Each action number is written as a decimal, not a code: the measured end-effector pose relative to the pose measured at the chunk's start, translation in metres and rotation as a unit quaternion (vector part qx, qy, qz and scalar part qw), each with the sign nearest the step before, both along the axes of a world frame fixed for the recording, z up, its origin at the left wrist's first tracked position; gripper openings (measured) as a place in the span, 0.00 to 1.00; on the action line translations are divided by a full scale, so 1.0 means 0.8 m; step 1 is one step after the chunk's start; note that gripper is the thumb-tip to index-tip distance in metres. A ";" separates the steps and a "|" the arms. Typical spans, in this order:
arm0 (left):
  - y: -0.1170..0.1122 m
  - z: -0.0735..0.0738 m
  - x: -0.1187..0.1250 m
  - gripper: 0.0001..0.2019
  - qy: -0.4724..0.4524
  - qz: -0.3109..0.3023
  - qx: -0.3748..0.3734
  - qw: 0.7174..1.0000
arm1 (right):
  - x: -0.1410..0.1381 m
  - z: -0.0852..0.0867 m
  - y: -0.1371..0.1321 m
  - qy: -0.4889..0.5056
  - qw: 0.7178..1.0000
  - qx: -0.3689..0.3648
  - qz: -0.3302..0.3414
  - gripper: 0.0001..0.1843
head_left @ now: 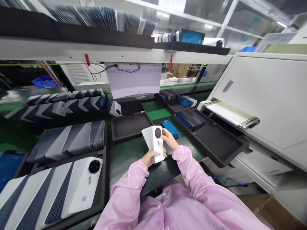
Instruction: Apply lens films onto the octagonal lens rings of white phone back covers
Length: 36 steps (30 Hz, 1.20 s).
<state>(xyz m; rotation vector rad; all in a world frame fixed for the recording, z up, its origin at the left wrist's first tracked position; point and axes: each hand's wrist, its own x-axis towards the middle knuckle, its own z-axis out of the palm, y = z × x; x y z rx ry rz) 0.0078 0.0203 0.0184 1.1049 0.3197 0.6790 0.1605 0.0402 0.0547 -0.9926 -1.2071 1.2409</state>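
My left hand [149,157] is closed round the lower end of a fanned stack of white phone back covers [156,147], its thumb on the front and fingertips showing at the right edge. The front cover has a round black camera ring near its top. My right hand [170,140] grips the stack's upper right edge beside that ring; some of its fingers are hidden behind. Just beyond the right hand, a small pile of blue-faced phone panels [170,128] lies on the dark green table [127,159].
Black trays of white and dark covers [82,188] fill the left side. A black tray [131,125] lies ahead, another [216,140] to the right by a white machine [268,95] with a small conveyor [230,111]. A shelf [134,52] with more covers runs overhead.
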 end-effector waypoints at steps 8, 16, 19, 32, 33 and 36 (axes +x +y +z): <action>-0.007 0.014 -0.017 0.32 -0.061 -0.059 -0.126 0.988 | -0.015 0.005 0.021 0.031 0.980 -0.102 0.169 0.22; -0.010 0.006 -0.004 0.29 -0.101 0.003 -0.269 0.958 | 0.012 -0.017 0.031 0.063 0.967 -0.155 0.194 0.18; -0.012 0.006 -0.001 0.32 -0.086 0.043 -0.282 0.955 | 0.014 -0.021 0.030 0.087 0.963 -0.168 0.194 0.20; -0.018 0.011 -0.002 0.33 -0.045 0.095 -0.256 0.961 | 0.011 -0.017 0.018 0.095 0.985 -0.061 0.134 0.35; -0.018 0.011 -0.002 0.34 -0.048 0.093 -0.257 0.961 | 0.010 -0.019 0.018 0.098 0.985 -0.063 0.131 0.33; -0.019 0.010 -0.004 0.34 -0.052 0.084 -0.262 0.960 | 0.010 -0.020 0.017 0.103 0.984 -0.067 0.131 0.28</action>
